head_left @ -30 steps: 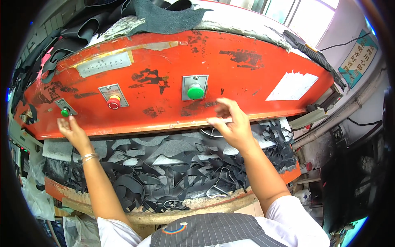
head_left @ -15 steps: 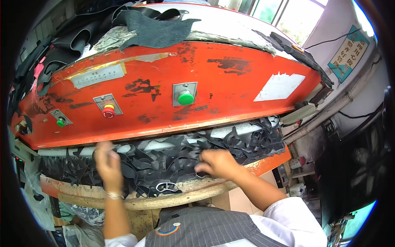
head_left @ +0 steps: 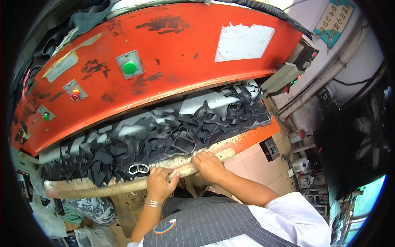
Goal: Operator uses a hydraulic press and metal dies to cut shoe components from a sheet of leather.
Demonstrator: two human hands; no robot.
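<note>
Both my hands rest at the pale padded front rail (head_left: 103,190) of a red press. My left hand (head_left: 160,184) has its fingers wrapped over the rail, its thumb pointing towards the other hand. A little to the right, my right hand (head_left: 209,166) curls over the same rail. Just beyond the left hand lies a small pale curved cutting die (head_left: 138,168). A larger thin grey outlined cutting die (head_left: 180,150) lies beyond the right hand. Dark leather scraps (head_left: 152,131) are heaped along the bed, over a black sheet.
The red press head (head_left: 173,61) spans the bed, with a green button (head_left: 129,67) and a red stop button (head_left: 75,95) on its front. A grey control box (head_left: 284,78) projects at the right end. Plastic bags (head_left: 45,218) hang at lower left; shelving stands on the right.
Both hands have come down from above the scraps to the front rail, closer together. The view has turned, and the large cutting die now shows plainly among the scraps.
</note>
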